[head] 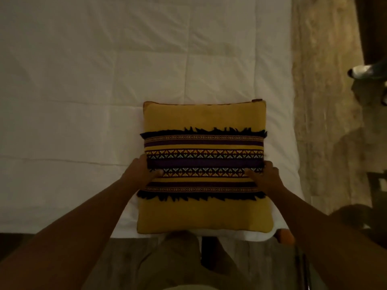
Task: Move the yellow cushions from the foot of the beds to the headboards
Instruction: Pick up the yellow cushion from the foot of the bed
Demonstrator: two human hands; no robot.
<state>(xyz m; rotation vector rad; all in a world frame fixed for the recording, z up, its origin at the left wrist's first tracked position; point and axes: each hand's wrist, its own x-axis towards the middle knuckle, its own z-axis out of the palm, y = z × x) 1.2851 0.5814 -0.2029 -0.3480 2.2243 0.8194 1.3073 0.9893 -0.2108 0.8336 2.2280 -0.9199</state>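
Bare forearms reached forward from the bottom corners of the view, over a pair of pale trousers (178, 258) at the lower edge, and met a yellow cushion (204, 116) from either side. The left hand (144, 174) gripped the cushion's left edge at about mid-height, thumb laid across the patterned front and the fingers (142, 159) curled round the side, their tips hidden behind the fabric. The right hand (266, 176) held the opposite edge the same way, thumb pressed on the woven band and the other digits wrapped over the seam. How far the cushion was raised off the bedding could not be told from this angle. It sat square to the viewer, over the near end of the bed (83, 80), towards the bed's right side and close to its near edge. Its front carried bands of purple and small coloured triangles, bordered above and below by dark fringe. White quilted bedding, creased in broad squares, stretched away behind it and to the left. A rounded orange-brown knob (284, 236) showed just beside the cushion's lower right corner. Mottled beige flooring (326, 80) ran along the bed's right side, and a light-coloured shoe (360, 71) stood on it near the right edge of the view, well apart from the cushion.
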